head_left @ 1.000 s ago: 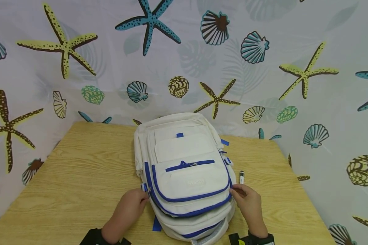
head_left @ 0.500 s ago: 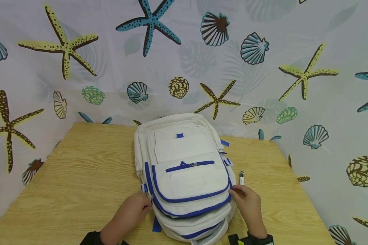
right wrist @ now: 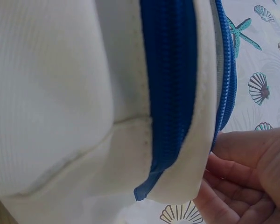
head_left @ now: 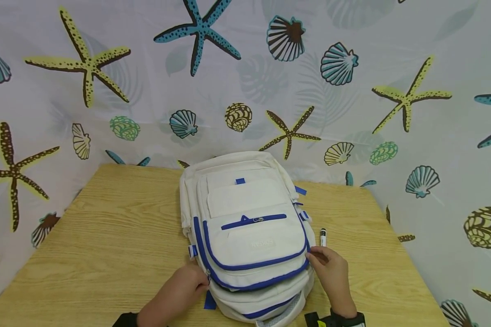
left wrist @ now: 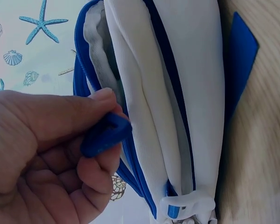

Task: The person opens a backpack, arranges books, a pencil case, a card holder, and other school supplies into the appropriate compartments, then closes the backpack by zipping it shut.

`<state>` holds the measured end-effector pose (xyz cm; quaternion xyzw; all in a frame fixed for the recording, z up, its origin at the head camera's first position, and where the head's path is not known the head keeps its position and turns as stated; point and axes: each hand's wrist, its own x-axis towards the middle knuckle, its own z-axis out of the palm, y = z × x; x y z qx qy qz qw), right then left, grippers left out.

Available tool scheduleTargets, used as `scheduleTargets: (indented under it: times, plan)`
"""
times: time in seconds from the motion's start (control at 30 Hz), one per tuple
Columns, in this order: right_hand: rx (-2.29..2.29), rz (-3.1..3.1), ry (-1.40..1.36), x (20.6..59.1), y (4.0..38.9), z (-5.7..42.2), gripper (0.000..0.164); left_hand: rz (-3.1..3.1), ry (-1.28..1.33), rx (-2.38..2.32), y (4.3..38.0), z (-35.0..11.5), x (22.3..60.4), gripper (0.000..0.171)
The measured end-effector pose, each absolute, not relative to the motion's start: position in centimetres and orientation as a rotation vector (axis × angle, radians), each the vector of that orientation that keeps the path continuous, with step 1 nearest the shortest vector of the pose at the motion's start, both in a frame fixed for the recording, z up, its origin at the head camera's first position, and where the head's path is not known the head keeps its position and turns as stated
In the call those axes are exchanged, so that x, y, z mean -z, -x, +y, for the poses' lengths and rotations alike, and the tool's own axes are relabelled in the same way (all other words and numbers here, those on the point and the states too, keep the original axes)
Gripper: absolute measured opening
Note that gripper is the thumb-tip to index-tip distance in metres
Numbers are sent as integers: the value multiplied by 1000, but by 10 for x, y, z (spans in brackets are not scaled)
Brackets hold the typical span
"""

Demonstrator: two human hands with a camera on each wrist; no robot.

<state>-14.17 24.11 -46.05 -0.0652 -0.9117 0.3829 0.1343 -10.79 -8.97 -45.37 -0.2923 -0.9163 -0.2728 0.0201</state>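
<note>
A white backpack (head_left: pixel 266 195) with blue zipper trim lies on the table, its top handle end toward me. At its left side my left hand (head_left: pixel 188 281) pinches a blue zipper pull (left wrist: pixel 107 135) between thumb and curled fingers. In the left wrist view the front compartment gapes between blue zipper edges and shows a pale lining (left wrist: pixel 97 37). On the opposite side my right hand (head_left: pixel 331 272) pinches the pocket's edge beside the blue zipper (right wrist: pixel 228 70). The right wrist view has its thumb against that edge, with the fingertips partly hidden behind the white fabric.
A black-and-white marker (head_left: pixel 323 237) lies on the wooden table (head_left: pixel 118 227) just beyond my right hand. Blue strap ends (head_left: pixel 210 300) stick out from under the bag. A curtain (head_left: pixel 147 91) printed with starfish and shells hangs behind and beside the table.
My left hand has moved toward me and slightly right along the zipper, drawing the pull with it. The right hand keeps its place, and the backpack stays where it was.
</note>
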Motion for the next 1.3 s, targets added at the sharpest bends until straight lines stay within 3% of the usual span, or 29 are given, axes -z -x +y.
scheduleTargets:
  times: [0.47, 1.3]
  plan:
    - [-1114, -2628, 191, 459, 143, 240, 17, -2852, 1127, 853, 102, -76, 453, 15]
    - [-1124, -2640, 221, 461, 142, 240, 18, -2820, 1187, 1006, 94, -63, 446, 21]
